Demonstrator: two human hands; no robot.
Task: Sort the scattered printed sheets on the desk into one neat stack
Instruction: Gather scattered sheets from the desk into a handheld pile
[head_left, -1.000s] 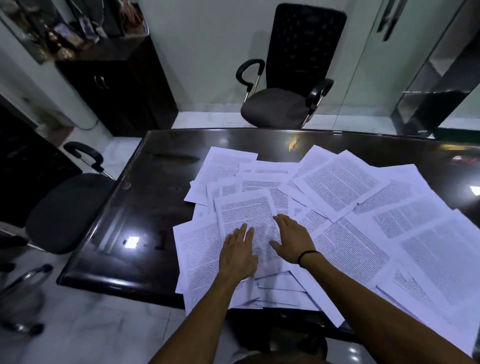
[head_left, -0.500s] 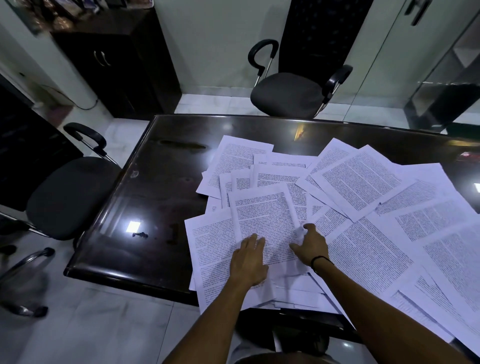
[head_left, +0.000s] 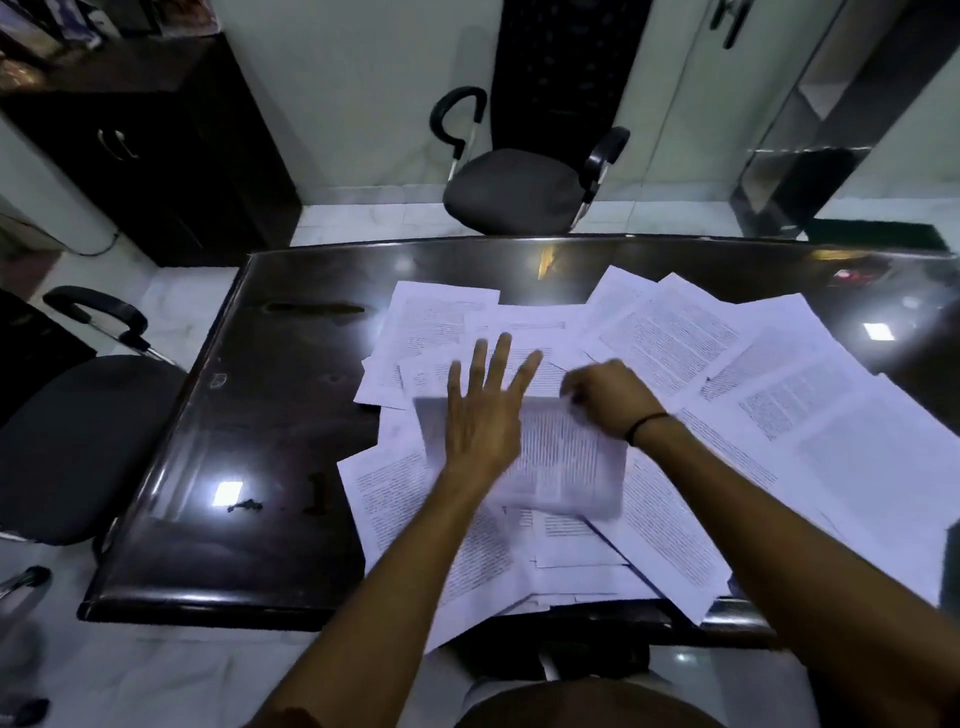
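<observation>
The right hand (head_left: 608, 397) is curling its fingers (head_left: 571, 387) round the top corner of one sheet (head_left: 566, 457) and pinching it. That sheet is looking blurry and seems to be lifting off the pile. The left hand (head_left: 485, 410) is lying on the same sheet with its fingers (head_left: 498, 364) straight and spread apart, holding nothing, just pressing down flat.

Around the hands, the other sheets (head_left: 779, 395) are lying all over the bench (head_left: 270, 415). They are pointing different ways and lying on top of each other. Some are reaching far to the right, some are sitting near the back, and a few are hanging over the front edge near the person.

No neat stack is showing anywhere yet. So the job is looking like it is only just starting. One sheet is being picked up, and almost all the rest are still waiting to be gathered, turned the same way and squared up.

The left part of the bench is showing dark shiny top with lights glinting on it.
</observation>
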